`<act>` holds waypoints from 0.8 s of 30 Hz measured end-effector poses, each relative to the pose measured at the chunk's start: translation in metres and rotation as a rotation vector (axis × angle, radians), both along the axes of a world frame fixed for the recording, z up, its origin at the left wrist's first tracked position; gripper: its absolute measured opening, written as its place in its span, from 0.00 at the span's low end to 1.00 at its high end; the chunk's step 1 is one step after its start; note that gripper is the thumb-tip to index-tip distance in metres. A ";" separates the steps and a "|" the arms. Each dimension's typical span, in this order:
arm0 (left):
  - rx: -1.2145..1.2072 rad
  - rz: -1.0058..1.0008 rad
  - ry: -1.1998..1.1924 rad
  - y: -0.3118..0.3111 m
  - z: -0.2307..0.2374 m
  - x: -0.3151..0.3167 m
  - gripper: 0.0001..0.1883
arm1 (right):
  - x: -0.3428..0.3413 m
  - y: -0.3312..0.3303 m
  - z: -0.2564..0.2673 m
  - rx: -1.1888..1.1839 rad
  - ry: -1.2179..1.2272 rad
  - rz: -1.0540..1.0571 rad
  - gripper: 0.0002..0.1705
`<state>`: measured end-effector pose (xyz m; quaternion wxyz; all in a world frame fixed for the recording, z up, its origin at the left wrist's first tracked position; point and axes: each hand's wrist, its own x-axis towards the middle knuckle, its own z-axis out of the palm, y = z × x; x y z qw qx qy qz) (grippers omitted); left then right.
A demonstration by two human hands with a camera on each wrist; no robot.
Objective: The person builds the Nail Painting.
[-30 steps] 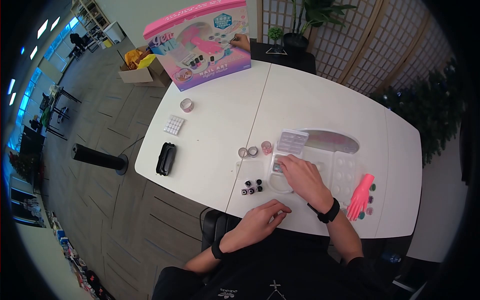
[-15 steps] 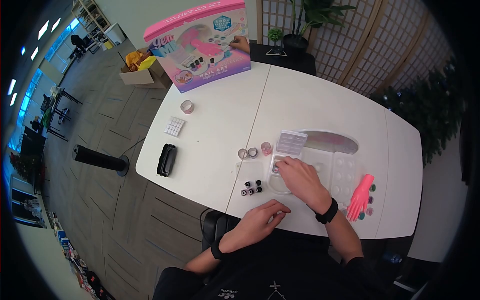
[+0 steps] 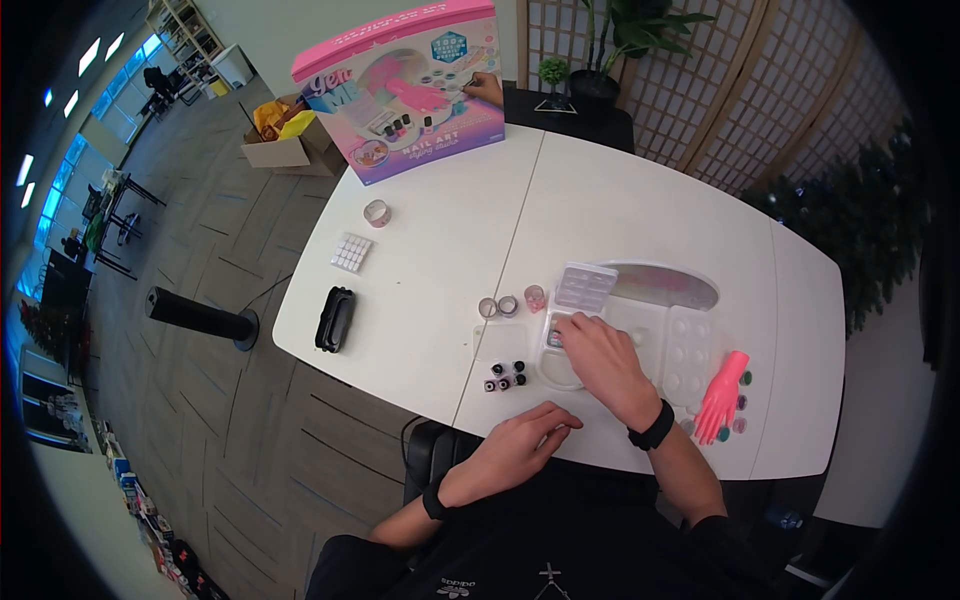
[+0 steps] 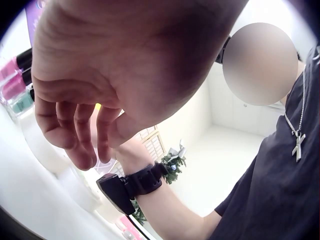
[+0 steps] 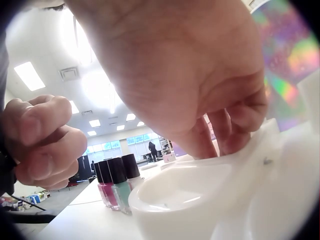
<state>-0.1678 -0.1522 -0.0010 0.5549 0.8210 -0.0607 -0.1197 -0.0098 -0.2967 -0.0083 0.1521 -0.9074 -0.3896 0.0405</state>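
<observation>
My right hand reaches over the white nail art station, fingertips down in a small compartment at its left side. Whatever is between those fingertips is hidden, so I cannot tell if they pinch anything. Behind them stands a clear divided lid. In the right wrist view the white bowl of the station lies just below the palm. My left hand hangs loosely curled at the table's front edge, holding nothing. Several nail polish bottles with black caps stand close beyond it.
Small round tubs stand left of the lid. A pink model hand lies at right beside several little jars. Farther left are a black case, a white gridded block and a tape roll. A product box stands behind.
The right hand's fingers shift slightly within the same compartment, and its wrist has moved a little. The left hand stays where it was.
</observation>
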 end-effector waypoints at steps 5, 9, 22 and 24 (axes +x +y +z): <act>-0.008 0.015 0.022 0.005 0.013 0.000 0.11 | 0.000 0.000 0.002 0.005 -0.002 0.005 0.10; -0.011 0.065 0.013 0.017 0.032 0.001 0.11 | 0.000 0.000 0.003 0.055 0.027 -0.021 0.09; 0.325 0.132 -0.209 0.105 0.046 0.098 0.10 | -0.001 -0.008 0.014 0.175 0.094 -0.081 0.10; 0.399 0.078 -0.237 0.107 0.031 0.118 0.10 | -0.003 -0.012 0.022 0.199 0.113 -0.099 0.10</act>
